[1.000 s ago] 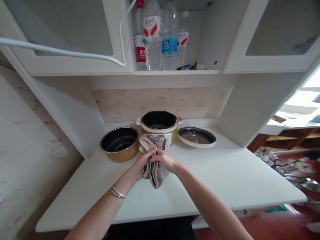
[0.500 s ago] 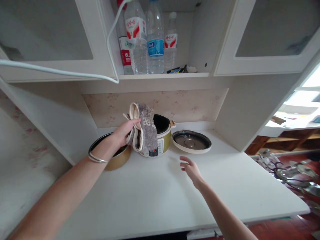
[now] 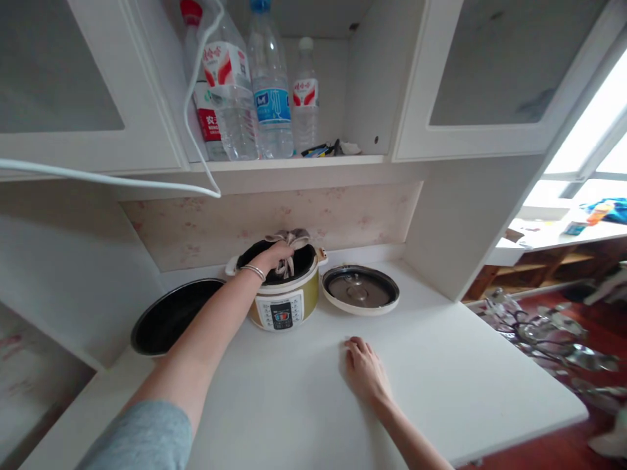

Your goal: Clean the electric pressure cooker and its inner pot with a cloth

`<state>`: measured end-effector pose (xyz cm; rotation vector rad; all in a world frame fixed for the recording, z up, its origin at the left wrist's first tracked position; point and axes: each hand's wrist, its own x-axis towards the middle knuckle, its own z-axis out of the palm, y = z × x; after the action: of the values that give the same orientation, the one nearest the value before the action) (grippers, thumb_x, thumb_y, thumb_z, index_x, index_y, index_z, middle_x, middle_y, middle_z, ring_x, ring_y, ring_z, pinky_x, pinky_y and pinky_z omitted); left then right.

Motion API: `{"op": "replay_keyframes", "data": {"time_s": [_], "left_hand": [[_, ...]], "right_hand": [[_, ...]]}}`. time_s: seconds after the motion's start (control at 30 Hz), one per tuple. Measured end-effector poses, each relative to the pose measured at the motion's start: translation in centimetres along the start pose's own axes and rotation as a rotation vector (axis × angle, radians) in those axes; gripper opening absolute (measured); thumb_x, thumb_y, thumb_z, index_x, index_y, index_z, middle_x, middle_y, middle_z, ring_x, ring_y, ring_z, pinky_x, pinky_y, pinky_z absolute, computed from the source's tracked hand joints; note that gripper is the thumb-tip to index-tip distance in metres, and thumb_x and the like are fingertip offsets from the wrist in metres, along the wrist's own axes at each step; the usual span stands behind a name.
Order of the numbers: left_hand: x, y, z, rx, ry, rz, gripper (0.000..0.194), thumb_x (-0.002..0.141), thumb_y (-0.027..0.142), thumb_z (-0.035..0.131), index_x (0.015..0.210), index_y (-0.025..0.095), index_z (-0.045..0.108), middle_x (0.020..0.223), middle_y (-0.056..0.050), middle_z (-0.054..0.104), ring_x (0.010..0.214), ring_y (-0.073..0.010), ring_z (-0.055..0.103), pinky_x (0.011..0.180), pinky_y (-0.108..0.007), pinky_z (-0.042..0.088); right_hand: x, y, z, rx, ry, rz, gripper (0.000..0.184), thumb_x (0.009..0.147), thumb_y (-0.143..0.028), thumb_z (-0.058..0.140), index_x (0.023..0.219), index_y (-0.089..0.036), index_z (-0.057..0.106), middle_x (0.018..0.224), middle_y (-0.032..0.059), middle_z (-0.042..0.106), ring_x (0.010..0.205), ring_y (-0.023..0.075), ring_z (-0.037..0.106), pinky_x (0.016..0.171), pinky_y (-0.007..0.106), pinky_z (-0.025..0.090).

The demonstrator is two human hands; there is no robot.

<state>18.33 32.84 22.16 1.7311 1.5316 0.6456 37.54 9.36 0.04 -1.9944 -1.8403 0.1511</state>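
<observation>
The white counter (image 3: 304, 405) carries a yellow rice cooker (image 3: 281, 307) at twelve o'clock, its lid (image 3: 361, 290) just beside at one. The left hand (image 3: 274, 256) has its grip closed on a grey cloth (image 3: 292, 245) inside the cooker's mouth; the right hand (image 3: 365, 372) lies flat, holding nothing — unbraced, the cooker might skid backward if pressed hard.

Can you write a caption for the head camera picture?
Left hand holds a cloth inside the cooker; right hand rests flat on the counter.
</observation>
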Motion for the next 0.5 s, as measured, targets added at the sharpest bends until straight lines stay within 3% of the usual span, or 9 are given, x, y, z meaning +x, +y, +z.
{"op": "replay_keyframes", "data": {"time_s": [0.07, 0.13, 0.2, 0.33, 0.43, 0.5], "left_hand": [[0.2, 0.2, 2.0, 0.031, -0.102, 0.018, 0.015, 0.067, 0.010, 0.066, 0.082, 0.011, 0.063, 0.073, -0.011, 0.067, 0.064, -0.0209, 0.065, 0.059, -0.030, 0.051], [0.2, 0.1, 2.7, 0.054, -0.186, 0.028, 0.018, 0.061, 0.006, 0.066, 0.078, 0.012, 0.064, 0.073, -0.010, 0.069, 0.064, -0.0206, 0.065, 0.060, -0.030, 0.051], [0.1, -0.4, 2.0, 0.116, -0.299, 0.040, 0.020, 0.056, 0.003, 0.065, 0.074, 0.013, 0.066, 0.073, -0.009, 0.070, 0.064, -0.0211, 0.064, 0.058, -0.029, 0.051], [-0.1, -2.8, -1.6, 0.425, -0.504, 0.104, 0.021, 0.050, 0.005, 0.065, 0.068, 0.016, 0.069, 0.069, -0.008, 0.071, 0.065, -0.0242, 0.064, 0.056, -0.031, 0.050], [0.5, -4.9, -3.7, 0.651, -0.462, 0.147, 0.012, 0.048, 0.008, 0.069, 0.056, 0.017, 0.067, 0.058, -0.010, 0.067, 0.070, -0.0300, 0.065, 0.063, -0.037, 0.050], [1.5, -6.1, -4.0, 0.677, -0.326, 0.223, 0.012, 0.046, 0.008, 0.071, 0.049, 0.017, 0.064, 0.050, -0.011, 0.062, 0.076, -0.0356, 0.065, 0.071, -0.045, 0.049]], "right_hand": [[0.0, 0.1, 0.0, -0.002, -0.003, 0.001, 0.035, 0.091, -0.020, 0.036, 0.113, -0.023, 0.064, 0.122, 0.0057, 0.059, 0.108, 0.0185, 0.054, 0.095, 0.028, 0.039], [-0.2, 0.0, 0.0, -0.007, 0.006, -0.003, 0.035, 0.091, -0.020, 0.036, 0.113, -0.023, 0.064, 0.121, 0.0056, 0.059, 0.108, 0.0185, 0.054, 0.095, 0.028, 0.038], [-0.3, -0.1, 0.0, -0.016, 0.017, -0.012, 0.035, 0.092, -0.020, 0.036, 0.113, -0.023, 0.063, 0.120, 0.0056, 0.059, 0.108, 0.0188, 0.054, 0.095, 0.029, 0.038], [-0.3, -0.2, -0.1, -0.034, 0.018, -0.018, 0.034, 0.091, -0.019, 0.036, 0.113, -0.023, 0.063, 0.119, 0.0059, 0.059, 0.107, 0.0197, 0.054, 0.094, 0.030, 0.039], [-0.2, -0.2, -0.1, -0.043, 0.005, -0.009, 0.034, 0.090, -0.019, 0.037, 0.112, -0.023, 0.063, 0.120, 0.0060, 0.059, 0.106, 0.0202, 0.054, 0.093, 0.030, 0.039], [-0.1, -0.3, 0.0, -0.050, -0.001, -0.005, 0.034, 0.090, -0.019, 0.038, 0.112, -0.024, 0.063, 0.121, 0.0062, 0.059, 0.107, 0.0205, 0.054, 0.093, 0.031, 0.038]]}}
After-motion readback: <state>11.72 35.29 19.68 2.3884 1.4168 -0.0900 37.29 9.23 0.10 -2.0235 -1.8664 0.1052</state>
